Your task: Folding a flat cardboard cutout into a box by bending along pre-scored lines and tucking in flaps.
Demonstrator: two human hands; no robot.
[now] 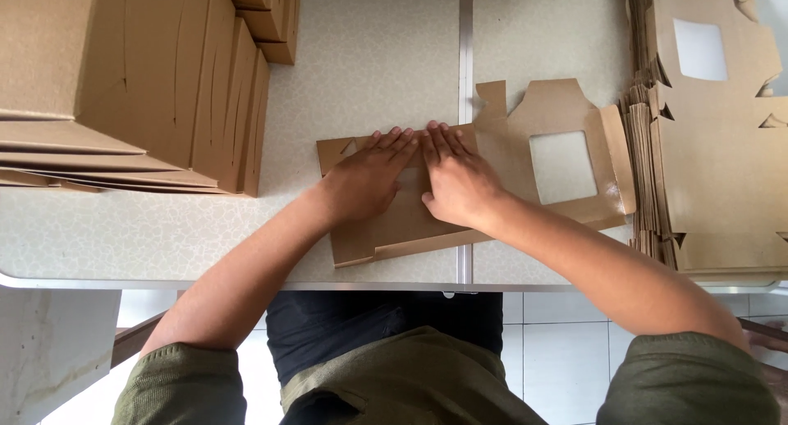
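Observation:
A flat brown cardboard box blank [566, 113] with a square clear window lies on the pale table [377, 55]. Its left part is folded over. My left hand [365, 179] presses flat on that folded part, fingers together and pointing away from me. Beside it, touching at the fingertips, my right hand [455, 179] presses down on the same panel. The window section of the blank stretches to the right of my hands.
A thick stack of flat windowed blanks [714, 146] fills the right side of the table. Several folded brown boxes [139, 80] stand stacked at the left and back left. The table's front edge [246, 284] runs just below my forearms.

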